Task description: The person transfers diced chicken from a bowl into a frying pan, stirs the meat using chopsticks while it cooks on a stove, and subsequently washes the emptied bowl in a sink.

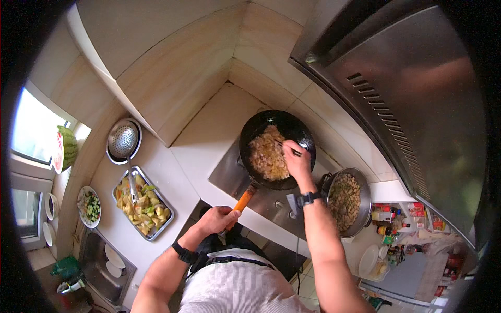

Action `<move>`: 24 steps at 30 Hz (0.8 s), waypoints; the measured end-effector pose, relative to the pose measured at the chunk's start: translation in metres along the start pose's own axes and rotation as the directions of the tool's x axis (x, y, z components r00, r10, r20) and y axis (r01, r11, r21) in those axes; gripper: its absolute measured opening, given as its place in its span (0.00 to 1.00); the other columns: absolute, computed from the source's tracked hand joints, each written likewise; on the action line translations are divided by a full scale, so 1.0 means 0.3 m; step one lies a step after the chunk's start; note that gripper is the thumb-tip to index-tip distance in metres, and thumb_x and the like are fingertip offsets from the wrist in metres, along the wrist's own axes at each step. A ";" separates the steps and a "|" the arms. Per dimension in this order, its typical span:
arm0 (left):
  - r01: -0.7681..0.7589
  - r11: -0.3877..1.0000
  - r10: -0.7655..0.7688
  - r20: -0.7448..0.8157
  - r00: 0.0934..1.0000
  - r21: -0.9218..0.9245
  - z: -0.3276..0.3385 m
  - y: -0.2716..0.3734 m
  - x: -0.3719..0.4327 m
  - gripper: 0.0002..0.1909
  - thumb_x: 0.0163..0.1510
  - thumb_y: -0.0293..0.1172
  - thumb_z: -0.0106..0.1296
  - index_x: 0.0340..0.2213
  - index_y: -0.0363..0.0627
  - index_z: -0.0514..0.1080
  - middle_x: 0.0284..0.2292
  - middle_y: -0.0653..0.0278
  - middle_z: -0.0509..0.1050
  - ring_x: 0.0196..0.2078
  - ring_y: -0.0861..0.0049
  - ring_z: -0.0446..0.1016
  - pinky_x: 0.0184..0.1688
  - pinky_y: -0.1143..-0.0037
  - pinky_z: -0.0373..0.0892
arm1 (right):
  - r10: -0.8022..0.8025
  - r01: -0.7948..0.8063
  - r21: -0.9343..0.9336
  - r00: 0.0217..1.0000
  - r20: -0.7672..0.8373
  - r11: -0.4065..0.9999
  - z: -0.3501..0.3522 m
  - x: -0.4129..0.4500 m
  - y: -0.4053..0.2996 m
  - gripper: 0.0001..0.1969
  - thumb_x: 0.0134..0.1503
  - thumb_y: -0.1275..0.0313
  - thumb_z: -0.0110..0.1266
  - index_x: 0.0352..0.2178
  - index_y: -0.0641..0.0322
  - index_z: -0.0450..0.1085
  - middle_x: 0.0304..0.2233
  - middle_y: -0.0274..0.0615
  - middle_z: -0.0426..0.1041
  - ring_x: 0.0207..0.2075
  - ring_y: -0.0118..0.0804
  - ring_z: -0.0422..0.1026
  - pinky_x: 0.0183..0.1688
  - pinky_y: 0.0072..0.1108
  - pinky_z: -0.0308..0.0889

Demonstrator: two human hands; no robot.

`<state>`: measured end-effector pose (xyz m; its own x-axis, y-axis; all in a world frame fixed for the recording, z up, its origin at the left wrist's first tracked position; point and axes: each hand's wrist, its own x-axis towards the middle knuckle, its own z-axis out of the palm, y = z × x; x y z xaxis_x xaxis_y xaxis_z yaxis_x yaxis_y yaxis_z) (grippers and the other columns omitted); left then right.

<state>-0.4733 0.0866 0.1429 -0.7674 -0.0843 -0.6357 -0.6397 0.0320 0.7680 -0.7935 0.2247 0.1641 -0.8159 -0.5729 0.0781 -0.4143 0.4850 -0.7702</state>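
My left hand [217, 221] grips the orange wooden handle [245, 198] of a black wok [299, 127] on the stainless-steel hob [227, 172]. Over the wok, my right hand [298, 160] holds what look like dark chopsticks [296, 153], their lower ends down at the food. Pale, glossy chopped pieces [268, 150], probably meat, lie in the wok's middle and near side. To the right of the wok stands a two-handled metal pot [364, 180] holding beans or peanuts [344, 201] in liquid; which of these I cannot tell.
On the left counter, a perforated skimmer [123, 141] rests on a bowl, its handle reaching over a metal tray [166, 227] of cooked vegetable chunks. Beyond are a plate of chopped greens [93, 209], cut watermelon [68, 148] and a sink [92, 254]. A range hood [399, 78] overhangs the right.
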 end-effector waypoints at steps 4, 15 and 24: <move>0.007 1.000 -0.006 -0.023 1.000 0.008 -0.007 -0.023 -0.004 0.30 0.66 0.60 0.51 0.31 0.40 0.80 0.22 0.66 0.78 0.26 0.76 0.76 0.35 0.73 0.73 | -0.298 0.304 -0.022 0.943 0.150 0.952 0.035 -0.101 -0.050 0.06 0.63 0.74 0.59 0.40 0.64 0.79 0.41 0.49 0.83 0.44 0.41 0.83 0.48 0.28 0.76; 0.001 1.000 -0.002 -0.021 1.000 -0.021 -0.016 -0.026 -0.016 0.31 0.66 0.60 0.50 0.33 0.40 0.80 0.23 0.65 0.78 0.27 0.77 0.76 0.35 0.72 0.73 | -0.315 0.327 -0.058 0.937 0.153 0.943 0.005 -0.117 -0.020 0.06 0.63 0.73 0.59 0.37 0.65 0.79 0.42 0.48 0.83 0.43 0.43 0.84 0.45 0.29 0.77; 0.019 1.000 -0.019 -0.008 1.000 0.025 -0.011 -0.024 -0.004 0.31 0.66 0.60 0.51 0.33 0.40 0.80 0.24 0.65 0.79 0.28 0.76 0.77 0.37 0.72 0.73 | -0.268 0.280 -0.069 0.953 0.141 0.958 -0.011 -0.149 -0.065 0.05 0.63 0.75 0.58 0.36 0.66 0.76 0.36 0.50 0.82 0.39 0.43 0.83 0.43 0.28 0.76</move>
<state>-0.4677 0.0832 0.1385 -0.7548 -0.0930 -0.6493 -0.6550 0.0552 0.7536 -0.7503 0.2429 0.1777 -0.6096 -0.7691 0.1917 -0.6526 0.3497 -0.6721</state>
